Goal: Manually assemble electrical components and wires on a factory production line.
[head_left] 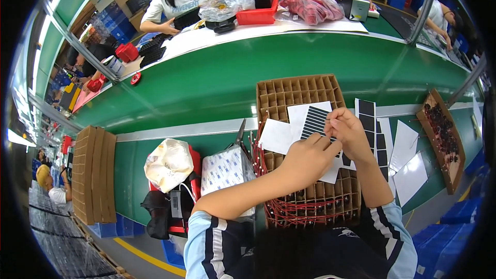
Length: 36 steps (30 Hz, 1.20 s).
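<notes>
Left hand (308, 157) and right hand (349, 132) meet over the cardboard grid tray (299, 93), fingers pressed together, pinching a striped black-and-white sheet (314, 120). White backing papers (276, 136) lie just left of the left hand. A strip of black squares (368, 116) sits just right of the right hand; red wires (310, 209) run under the wrists.

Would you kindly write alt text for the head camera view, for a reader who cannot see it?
Two bare hands, left hand and right hand, pinch a sheet of black rectangular stickers above a cardboard grid tray holding red-wired parts. The tray sits on a green workbench, with scissors to its left and more sticker sheets to its right.
</notes>
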Each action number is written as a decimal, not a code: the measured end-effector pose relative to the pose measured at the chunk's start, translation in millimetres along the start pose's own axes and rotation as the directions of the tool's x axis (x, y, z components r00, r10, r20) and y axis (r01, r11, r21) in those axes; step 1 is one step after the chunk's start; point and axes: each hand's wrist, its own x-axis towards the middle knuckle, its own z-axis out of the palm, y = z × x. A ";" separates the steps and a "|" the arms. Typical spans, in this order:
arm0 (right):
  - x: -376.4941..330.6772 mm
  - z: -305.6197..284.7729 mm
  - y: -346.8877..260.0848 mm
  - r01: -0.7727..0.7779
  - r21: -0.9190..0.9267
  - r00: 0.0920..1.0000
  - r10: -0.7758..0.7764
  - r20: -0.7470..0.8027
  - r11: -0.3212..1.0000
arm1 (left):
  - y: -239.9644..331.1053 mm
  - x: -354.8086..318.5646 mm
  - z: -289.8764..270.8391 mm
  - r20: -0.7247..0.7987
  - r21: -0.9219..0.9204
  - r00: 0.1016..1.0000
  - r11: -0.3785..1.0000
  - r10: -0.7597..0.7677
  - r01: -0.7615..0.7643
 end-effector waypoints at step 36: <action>-17.8 -3.5 -33.0 0.037 -0.200 0.999 -0.033 0.022 0.979 | -41.9 12.1 16.3 0.536 -0.844 0.755 -0.223 -0.378 0.487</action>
